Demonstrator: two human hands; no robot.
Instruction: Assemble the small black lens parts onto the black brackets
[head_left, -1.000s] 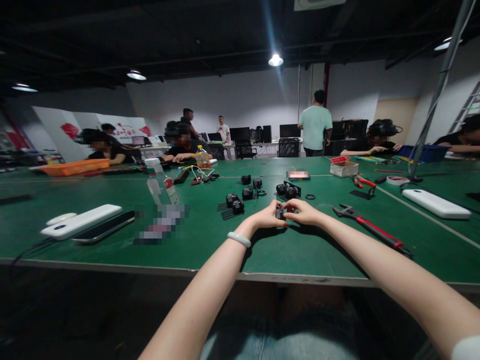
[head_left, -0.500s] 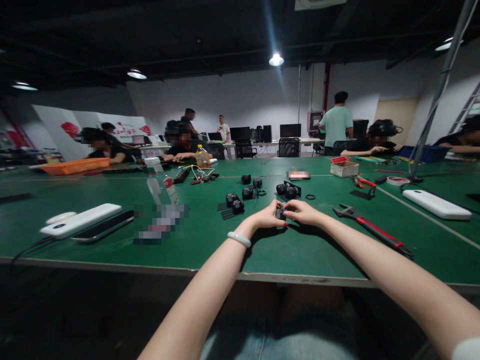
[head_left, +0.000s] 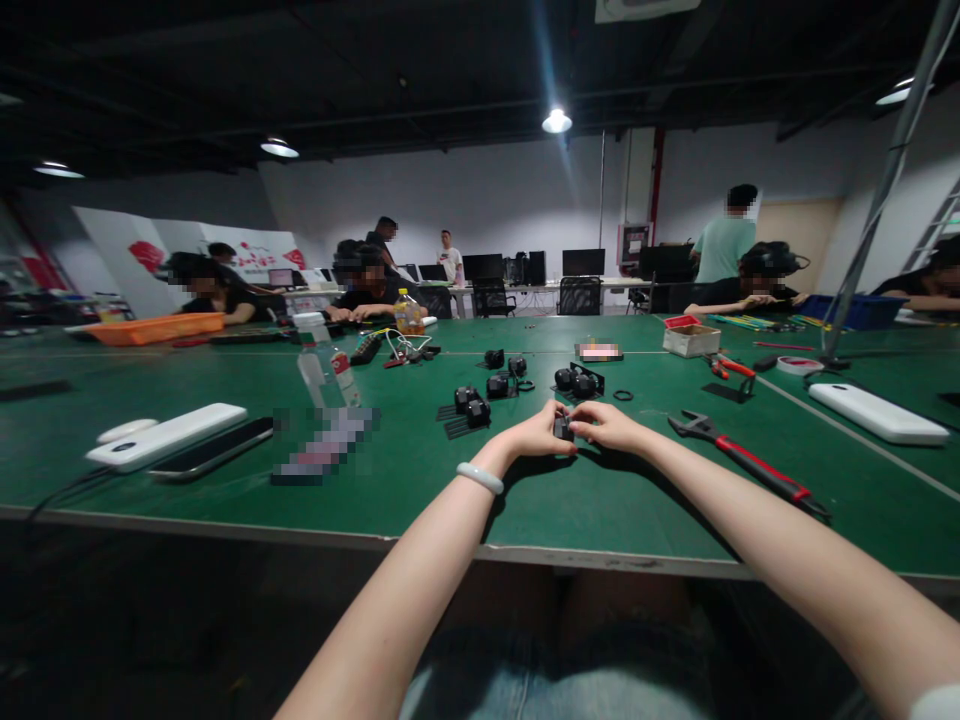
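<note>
Between my two hands is a small black part (head_left: 562,428), mostly covered by the fingers, so its kind is hard to make out. My left hand (head_left: 538,432) grips it from the left, the thumb and fingers curled around it. From the right, the fingertips of my right hand (head_left: 604,426) pinch its edge. Just beyond lie several similar black parts: a pair with a plate (head_left: 577,382), another pair with thin prongs (head_left: 471,408) and a further one (head_left: 496,386). A black ring (head_left: 622,395) lies flat behind my right hand.
An adjustable wrench (head_left: 750,462) lies to the right, near red-handled pliers (head_left: 731,367) and a small box (head_left: 690,340). On the left are a white power bank (head_left: 169,436), a phone (head_left: 214,450) and a clear bottle (head_left: 315,365). Co-workers sit across the green table (head_left: 420,500).
Both hands keep almost the same hold on the black part. In the background, a standing person in a light green shirt has moved to the right. The view has shifted slightly.
</note>
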